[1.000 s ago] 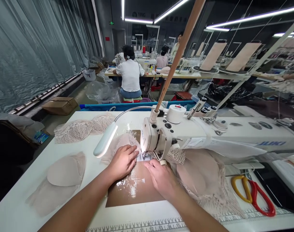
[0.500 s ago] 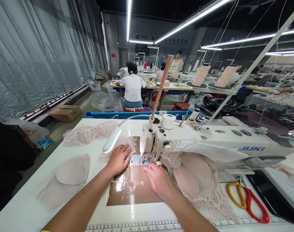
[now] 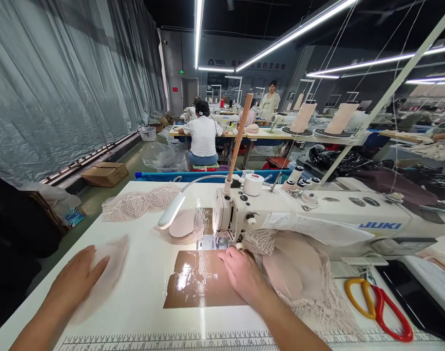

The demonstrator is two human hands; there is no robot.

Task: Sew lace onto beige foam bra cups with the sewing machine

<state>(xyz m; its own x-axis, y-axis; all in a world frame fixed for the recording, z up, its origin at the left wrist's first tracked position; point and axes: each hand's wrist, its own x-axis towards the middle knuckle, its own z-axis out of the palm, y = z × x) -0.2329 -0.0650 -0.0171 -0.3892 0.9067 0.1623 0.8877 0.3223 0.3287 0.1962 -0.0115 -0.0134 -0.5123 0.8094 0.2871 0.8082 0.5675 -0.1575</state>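
Observation:
My left hand (image 3: 74, 278) lies over a sheer beige fabric piece (image 3: 114, 261) on the left of the table, thumb apart from the fingers; it is slightly blurred. Close to the needle of the white sewing machine (image 3: 227, 214), my right hand (image 3: 244, 275) rests on the brown taped sheet (image 3: 193, 287) with its fingers drawn together; what they hold, if anything, is hidden. Beside that hand a beige lace piece with moulded cups (image 3: 284, 273) is bunched under the machine arm. Another cup piece with lace (image 3: 182, 226) sits left of the needle.
Lace pieces (image 3: 142, 202) lie at the table's back left. Red and yellow-handled scissors (image 3: 385, 309) and a black tray-like object (image 3: 415, 297) are at right. A lamp (image 3: 171, 212) leans over the table; a ruler strip (image 3: 164, 341) runs along the front. A co-worker (image 3: 203, 134) sits ahead.
My left hand has left the cup piece beside the needle and moved left and towards me onto the sheer fabric piece. My right hand has stayed by the needle.

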